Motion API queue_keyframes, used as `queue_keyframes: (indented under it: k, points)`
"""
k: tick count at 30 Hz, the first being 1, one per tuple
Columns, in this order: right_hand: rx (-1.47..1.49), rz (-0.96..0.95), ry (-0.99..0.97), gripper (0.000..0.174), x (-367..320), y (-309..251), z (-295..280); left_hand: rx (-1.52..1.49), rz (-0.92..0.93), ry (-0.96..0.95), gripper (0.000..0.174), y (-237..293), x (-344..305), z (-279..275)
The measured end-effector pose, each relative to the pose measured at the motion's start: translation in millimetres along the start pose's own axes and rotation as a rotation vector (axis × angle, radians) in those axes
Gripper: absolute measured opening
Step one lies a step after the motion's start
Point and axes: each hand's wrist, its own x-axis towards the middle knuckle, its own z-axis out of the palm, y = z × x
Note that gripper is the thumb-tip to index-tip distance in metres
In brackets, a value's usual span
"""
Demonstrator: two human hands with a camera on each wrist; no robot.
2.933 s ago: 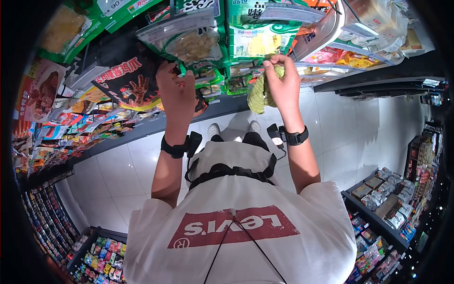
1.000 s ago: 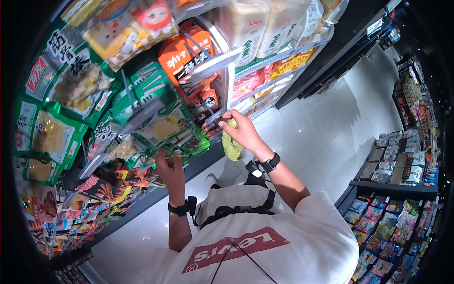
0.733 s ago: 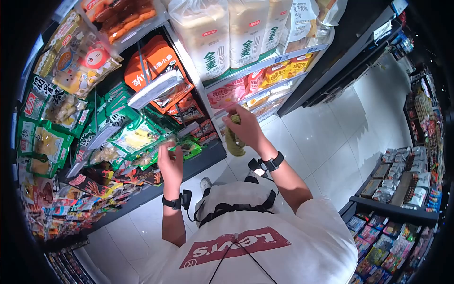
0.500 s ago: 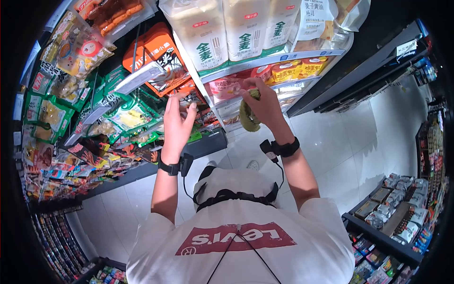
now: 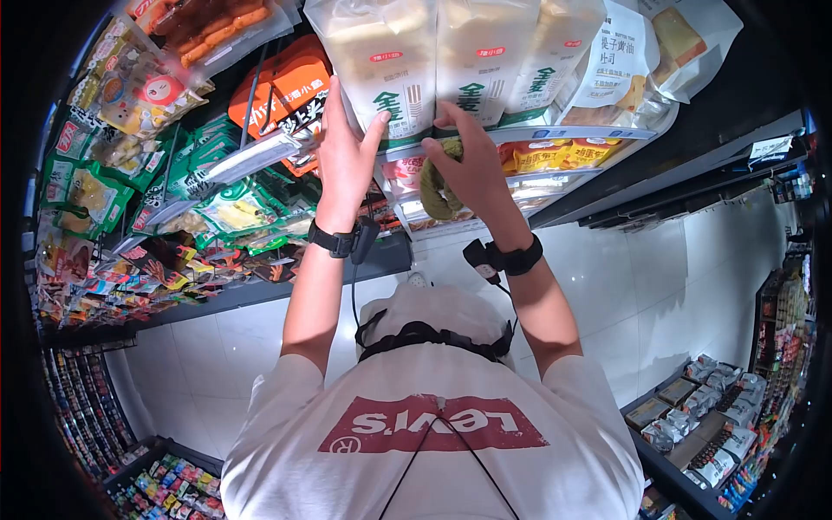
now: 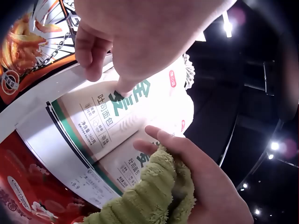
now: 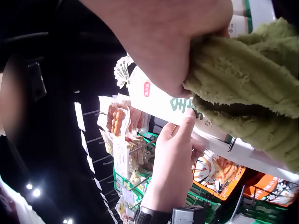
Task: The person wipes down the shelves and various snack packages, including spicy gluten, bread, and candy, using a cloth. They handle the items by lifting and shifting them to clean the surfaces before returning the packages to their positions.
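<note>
A row of bagged sliced bread loaves point(image 5: 386, 56) in white packs stands on a shelf in the head view. My left hand point(image 5: 345, 165) is at the leftmost loaf, its fingers fairly straight along the left side and its thumb on the front, over the green lettering. With my right hand point(image 5: 477, 173) I hold a fluffy green cloth point(image 5: 439, 189), which hangs in folds below the fingers. The right fingertips are right at the front of the loaves, near the gap between two packs. In the left wrist view the cloth point(image 6: 154, 186) overlaps the lower front of the shelf.
Orange snack packs point(image 5: 286, 91) and green snack bags point(image 5: 234, 208) hang on hooks to the left. Yellow and red packs point(image 5: 559, 156) fill the shelf below the bread. A price strip point(image 5: 555, 134) edges the bread shelf. Pale tiled floor point(image 5: 607, 286) lies below.
Both hands have moved from the hanging green snack bags over to the bread loaves, the view turning with them. The cloth has stayed in my right hand.
</note>
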Motion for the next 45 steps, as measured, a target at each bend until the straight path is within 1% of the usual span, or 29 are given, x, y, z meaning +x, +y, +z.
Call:
queue_keyframes:
  k: [1,2,4,5,6,8,9,11,12,14,17,18,20,21,23,24,25,26,27,28,29,30,32,33,35,37,39,41,45]
  points:
    - [-0.001,0.004,-0.005,0.06,0.5,-4.1,1.3,0.053,0.039,0.05,0.089,-5.2,3.3,2.6]
    - [0.008,0.014,0.001,0.058,1.3,-8.7,3.1,0.052,0.035,0.049,0.089,-9.5,4.5,3.4]
    - [0.013,0.017,0.007,0.056,-1.4,-13.4,4.7,-0.01,0.015,0.019,0.077,-6.9,4.0,-0.1]
    - [0.042,0.045,-0.004,0.054,-1.8,-15.3,3.2,-0.014,0.021,0.03,0.077,-7.7,4.9,-0.5]
    - [0.072,0.068,-0.016,0.052,1.2,-17.8,1.0,-0.014,0.068,0.044,0.073,-9.3,5.7,-0.6]
    - [0.065,0.003,0.013,0.05,5.3,-26.4,-9.7,-0.024,0.132,0.084,0.066,-11.0,5.6,1.5]
    - [0.056,-0.047,0.041,0.048,8.1,-31.7,-19.0,-0.023,0.13,0.091,0.066,-9.9,4.9,1.7]
    - [-0.008,-0.066,0.017,0.047,19.9,-37.4,-41.3,-0.084,0.08,0.088,0.064,-8.8,2.9,2.8]
    - [-0.017,-0.073,-0.005,0.047,27.1,-39.3,-50.6,0.019,0.162,0.173,0.061,-15.6,5.0,6.2]
    - [-0.053,-0.087,-0.056,0.048,38.7,-44.5,-64.3,0.011,0.149,0.172,0.061,-22.9,1.7,8.4]
    - [-0.008,-0.151,-0.109,0.045,56.7,-58.9,-75.1,0.029,0.162,0.181,0.057,-19.2,4.3,6.4]
    - [-0.002,-0.153,-0.118,0.045,60.0,-59.0,-75.5,-0.017,0.149,0.156,0.055,-19.7,3.6,5.9]
    - [-0.072,-0.338,-0.066,0.05,72.0,-57.0,-73.4,-0.058,0.128,0.137,0.054,-22.2,3.6,6.2]
    - [-0.068,-0.338,-0.073,0.05,76.8,-61.4,-73.1,-0.086,0.147,0.152,0.052,-23.5,6.3,8.9]
    - [-0.097,-0.291,-0.172,0.06,85.0,-75.8,-73.9,-0.144,0.18,0.179,0.048,-26.2,5.5,15.2]
    - [-0.095,-0.286,-0.183,0.06,89.6,-80.3,-74.0,-0.249,0.154,0.133,0.046,-17.8,4.4,10.3]
    - [-0.238,-0.321,-0.158,0.054,95.2,-84.0,-73.6,-0.295,0.032,0.064,0.053,-4.9,2.1,2.5]
    - [-0.382,-0.354,-0.134,0.049,98.7,-86.0,-72.6,-0.256,-0.014,0.043,0.052,1.7,0.8,-2.7]
    - [-0.382,-0.349,-0.141,0.049,101.5,-88.1,-70.3,-0.219,-0.055,0.022,0.052,3.9,2.3,-4.3]
    - [-0.383,-0.317,-0.131,0.056,105.4,-90.6,-66.9,-0.221,-0.058,0.022,0.052,-1.5,5.1,0.4]
    - [-0.383,-0.285,-0.122,0.064,108.9,-90.8,-63.5,-0.262,0.069,0.09,0.051,-10.8,7.1,7.9]
    - [-0.383,-0.282,-0.128,0.064,111.4,-85.6,-59.3,-0.3,0.195,0.157,0.051,-11.1,7.4,9.5]
    - [-0.314,-0.49,0.016,0.045,114.1,-70.7,-51.6,-0.256,0.154,0.137,0.052,-13.4,5.9,7.9]
    - [-0.311,-0.484,0.006,0.045,113.5,-67.5,-51.2,-0.212,0.117,0.117,0.054,-11.2,3.6,4.4]
    - [-0.839,-0.907,0.101,0.037,113.3,-62.5,-52.5,-0.151,0.057,0.077,0.055,-10.4,4.0,-0.8]
    - [-0.775,-0.888,0.069,0.035,115.4,-60.2,-52.1,-0.175,0.017,0.083,0.048,-6.1,3.7,-1.4]
    - [-0.716,-0.867,0.048,0.034,116.0,-65.2,-50.6,-0.181,0.017,0.071,0.048,-6.0,2.9,-1.3]
    - [-0.264,-0.638,0.085,0.036,113.4,-74.5,-47.4,-0.26,0.023,0.069,0.05,-6.9,1.3,1.3]
    - [-0.257,-0.64,0.086,0.037,112.2,-75.0,-48.0,-0.304,-0.017,0.014,0.054,-3.1,2.3,1.8]
